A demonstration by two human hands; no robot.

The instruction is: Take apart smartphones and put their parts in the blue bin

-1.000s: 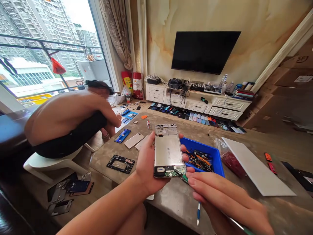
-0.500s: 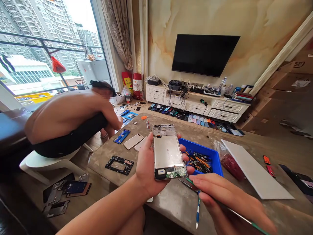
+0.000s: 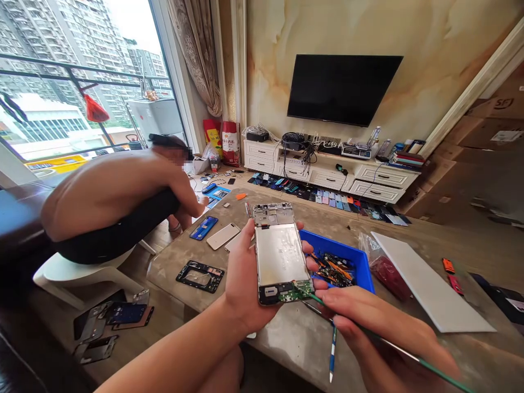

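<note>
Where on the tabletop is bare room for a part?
Below the held phone, bare tabletop shows between the left hand and the blue tool; a mostly bare strip lies behind the blue bin. Crowded: inside the bin, and by the red bag and white board.

This was a home's living room. A TV hung on the far wall above a white TV cabinet, and a long curtain hung by the window on the left. The opened phone and blue bin of parts made it a phone workshop too.
</note>
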